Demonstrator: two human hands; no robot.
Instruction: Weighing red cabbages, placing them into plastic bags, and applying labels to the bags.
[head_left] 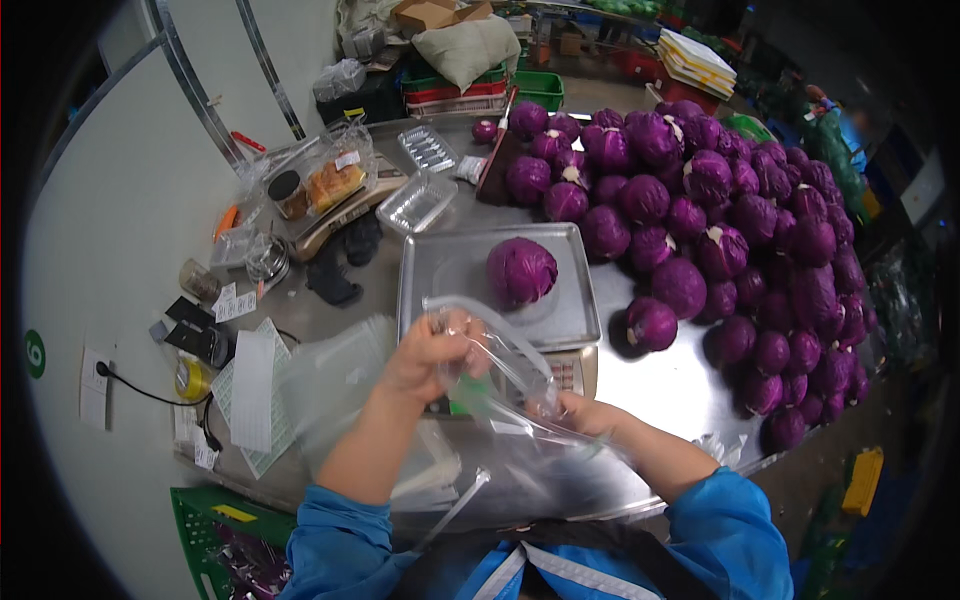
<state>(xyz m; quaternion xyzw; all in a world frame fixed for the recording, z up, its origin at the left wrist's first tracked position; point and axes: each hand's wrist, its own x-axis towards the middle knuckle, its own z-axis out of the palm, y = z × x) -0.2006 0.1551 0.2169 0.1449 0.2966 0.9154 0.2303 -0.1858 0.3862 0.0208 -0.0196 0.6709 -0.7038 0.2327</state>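
Observation:
A clear plastic bag (520, 350) stretches between my two hands, its mouth partly spread. My left hand (432, 352) is closed on the bag's left edge, thumb against fingers. At the bag's right edge my right hand (583, 412) grips the plastic. Just beyond them, one purple cabbage (522, 272) sits on the metal tray (430, 265) of a weighing scale (578, 370). The bag partly covers the scale's front panel. A stack of flat clear bags (340, 365) lies left of my left forearm.
Many purple cabbages (680, 288) are piled on the right of the metal table. A knife (497, 150) lies beyond the tray. Clear plastic trays (418, 202), a dark glove (332, 280), paper sheets (252, 390) and a tape roll (192, 379) fill the left. A green crate (200, 530) stands lower left.

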